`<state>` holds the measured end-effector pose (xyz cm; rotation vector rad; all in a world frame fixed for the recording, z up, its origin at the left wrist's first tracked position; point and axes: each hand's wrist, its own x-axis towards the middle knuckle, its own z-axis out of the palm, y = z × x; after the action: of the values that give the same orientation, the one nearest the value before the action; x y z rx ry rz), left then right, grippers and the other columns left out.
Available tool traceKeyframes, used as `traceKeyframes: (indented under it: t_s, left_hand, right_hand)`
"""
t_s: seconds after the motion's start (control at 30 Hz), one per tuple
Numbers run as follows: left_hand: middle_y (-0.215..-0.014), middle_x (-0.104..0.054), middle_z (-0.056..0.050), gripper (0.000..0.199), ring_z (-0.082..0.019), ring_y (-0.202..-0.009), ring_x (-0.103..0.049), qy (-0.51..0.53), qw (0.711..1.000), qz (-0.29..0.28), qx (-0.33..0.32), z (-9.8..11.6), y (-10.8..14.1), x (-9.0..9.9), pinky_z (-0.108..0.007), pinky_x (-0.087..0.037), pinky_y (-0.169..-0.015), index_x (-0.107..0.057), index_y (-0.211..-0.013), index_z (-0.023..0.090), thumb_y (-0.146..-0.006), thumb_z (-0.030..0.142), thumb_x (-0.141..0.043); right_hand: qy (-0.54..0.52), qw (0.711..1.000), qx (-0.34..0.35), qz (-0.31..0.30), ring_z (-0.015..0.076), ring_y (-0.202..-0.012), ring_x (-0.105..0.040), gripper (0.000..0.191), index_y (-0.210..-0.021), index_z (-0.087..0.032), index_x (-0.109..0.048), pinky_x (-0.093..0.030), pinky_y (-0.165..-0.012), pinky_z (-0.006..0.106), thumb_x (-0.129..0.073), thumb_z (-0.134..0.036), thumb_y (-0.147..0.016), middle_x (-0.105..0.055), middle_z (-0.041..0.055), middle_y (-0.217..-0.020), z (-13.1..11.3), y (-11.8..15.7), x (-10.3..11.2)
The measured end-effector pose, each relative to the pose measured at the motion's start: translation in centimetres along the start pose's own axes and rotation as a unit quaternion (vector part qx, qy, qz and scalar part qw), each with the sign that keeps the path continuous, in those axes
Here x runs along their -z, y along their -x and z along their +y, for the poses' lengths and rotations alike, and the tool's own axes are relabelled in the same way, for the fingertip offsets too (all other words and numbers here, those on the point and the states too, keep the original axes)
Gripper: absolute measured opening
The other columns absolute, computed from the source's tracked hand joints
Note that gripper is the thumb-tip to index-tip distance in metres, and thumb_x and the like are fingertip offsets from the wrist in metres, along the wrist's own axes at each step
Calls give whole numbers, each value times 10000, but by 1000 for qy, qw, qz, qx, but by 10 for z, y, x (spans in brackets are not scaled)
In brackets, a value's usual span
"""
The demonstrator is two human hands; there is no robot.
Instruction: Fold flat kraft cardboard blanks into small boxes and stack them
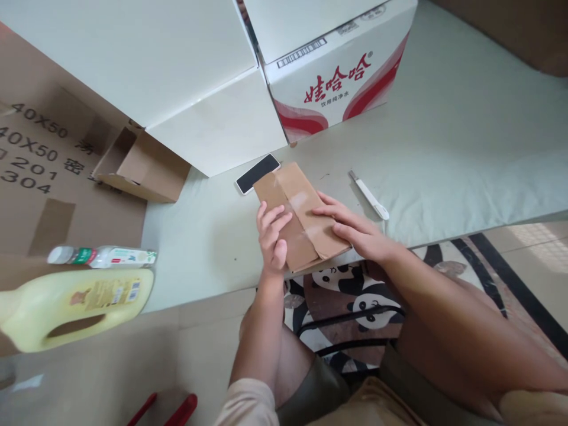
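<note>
A small brown cardboard box lies at the near edge of the table, its top flaps meeting along a lengthwise seam. Shiny clear tape shows on parts of it. My left hand holds the box's left side, its fingers bent over the top. From the right, my right hand grips the opposite side, with fingers resting across the top. Just beyond the box is a phone with a dark face and white edge, partly covered by it. A white utility knife lies to the right of my right hand.
Large white cartons and a red-marked water carton stand at the back of the cloth-covered table. On the left are an open cardboard box, a clear bottle and a yellow jug. A panda-patterned mat lies below.
</note>
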<state>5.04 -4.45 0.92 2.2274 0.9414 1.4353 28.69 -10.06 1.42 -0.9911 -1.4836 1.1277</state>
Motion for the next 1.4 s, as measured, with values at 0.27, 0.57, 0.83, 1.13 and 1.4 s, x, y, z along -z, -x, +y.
traceKeyframes:
  t_s: [0.27,0.57,0.83,1.13,1.4]
  left_hand:
    - [-1263,-691,-65,535,-280,-1421,-516,-19,997,53,-59,-12,10,-15,-556,-328,-1257,-694,-1216,265,-1073,498,-234]
    - [-1223,-705,-55,487,-257,-1368,-559,-31,994,56,-88,-3,3,-19,-537,-371,-1238,-678,-1225,266,-1072,460,-259]
    - [-1207,-713,-62,447,-238,-1283,-614,-62,990,75,-98,17,1,-32,-509,-372,-1234,-658,-1250,235,-1069,390,-279]
    - [-1244,-712,-87,443,-225,-1231,-648,-119,990,44,-61,36,6,-38,-536,-332,-1268,-622,-1287,211,-1069,412,-293]
    - [-1247,-735,-65,423,-205,-1221,-669,-119,989,47,-73,31,7,-38,-502,-371,-1261,-600,-1296,249,-1065,407,-282]
  right_hand:
    - [474,824,-212,225,394,-1127,-646,520,-1361,-145,-626,-517,-924,540,-549,-317,-876,-679,234,-1261,17,-4,44]
    - [277,901,-244,227,205,-582,-553,413,-1206,-246,-667,-426,-577,330,-519,-289,-824,-629,21,-641,7,-12,53]
    - [23,954,87,287,159,-614,-536,291,-1121,-301,-626,-420,-555,322,-681,-420,-861,-584,2,-768,-41,-24,34]
    - [217,960,105,144,170,-724,-667,264,-1192,-255,-641,-511,-628,307,-592,-398,-976,-728,33,-910,-85,-28,-22]
    - [406,905,106,71,226,-833,-693,287,-1199,-233,-695,-493,-720,346,-530,-277,-968,-779,70,-1016,-71,-37,-30]
